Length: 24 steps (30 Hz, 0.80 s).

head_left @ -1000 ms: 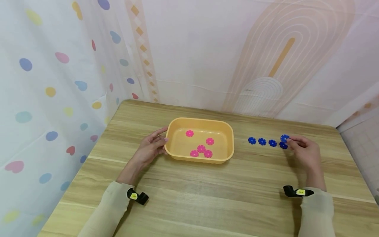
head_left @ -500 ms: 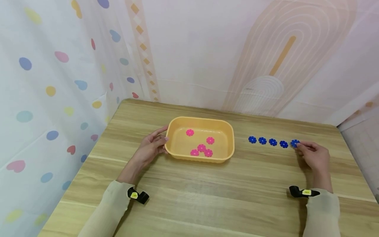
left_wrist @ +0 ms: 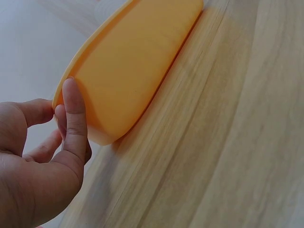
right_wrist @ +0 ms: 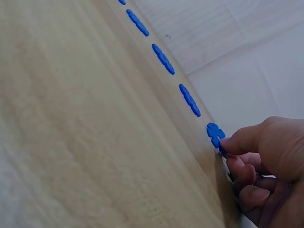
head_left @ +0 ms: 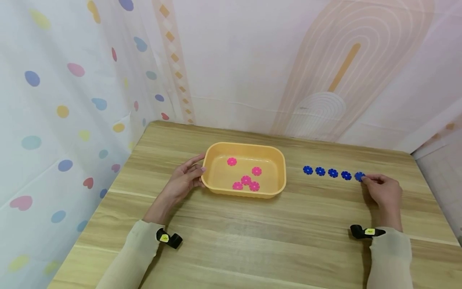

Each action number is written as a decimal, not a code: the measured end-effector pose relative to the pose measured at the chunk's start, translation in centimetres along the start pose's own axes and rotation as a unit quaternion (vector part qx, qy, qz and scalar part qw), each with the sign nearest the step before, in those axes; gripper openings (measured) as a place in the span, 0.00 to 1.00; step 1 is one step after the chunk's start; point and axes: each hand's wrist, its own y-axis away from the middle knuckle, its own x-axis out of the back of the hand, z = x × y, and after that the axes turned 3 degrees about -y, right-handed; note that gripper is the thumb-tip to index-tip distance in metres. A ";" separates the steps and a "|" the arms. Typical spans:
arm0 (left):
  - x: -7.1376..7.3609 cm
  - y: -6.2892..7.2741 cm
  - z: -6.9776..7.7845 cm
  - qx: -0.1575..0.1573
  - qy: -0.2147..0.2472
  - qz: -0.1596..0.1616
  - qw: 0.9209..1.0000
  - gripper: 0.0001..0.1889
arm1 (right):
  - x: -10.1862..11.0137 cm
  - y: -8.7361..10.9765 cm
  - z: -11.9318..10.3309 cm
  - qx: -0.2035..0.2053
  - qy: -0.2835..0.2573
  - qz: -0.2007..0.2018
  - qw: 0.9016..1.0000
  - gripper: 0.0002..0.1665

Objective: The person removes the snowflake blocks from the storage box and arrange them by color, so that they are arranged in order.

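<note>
My left hand (head_left: 185,180) holds the left end of a yellow plastic basin (head_left: 283,172), thumb at the rim and fingers against the end wall. Inside the basin lie several pink notched flower-shaped discs (head_left: 256,171). At the right, my right hand (head_left: 383,192) pinches a blue notched flower-shaped disc (head_left: 359,176) by its near right edge. The right wrist view shows that blue disc (right_wrist: 215,133) tilted, its lower edge partly hidden by the thumb. Several matching blue discs (head_left: 333,173) lie flat in a spaced row to its left.
Both hands work over a wood-grain table (head_left: 231,241). A patterned curtain (head_left: 238,72) hangs behind the table's back edge, and a dotted curtain (head_left: 68,128) hangs along the left. Black camera straps (head_left: 169,239) sit on both sleeves.
My right hand has moved right with the pinched blue disc, from over the row's last disc to beyond it, then lowered it slightly. The left hand and basin have stayed put.
</note>
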 end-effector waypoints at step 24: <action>0.1 0.0 -0.2 0.000 0.004 -0.005 1.000 0.31 | 0.1 0.6 -0.7 0.017 -0.031 0.004 0.999 0.33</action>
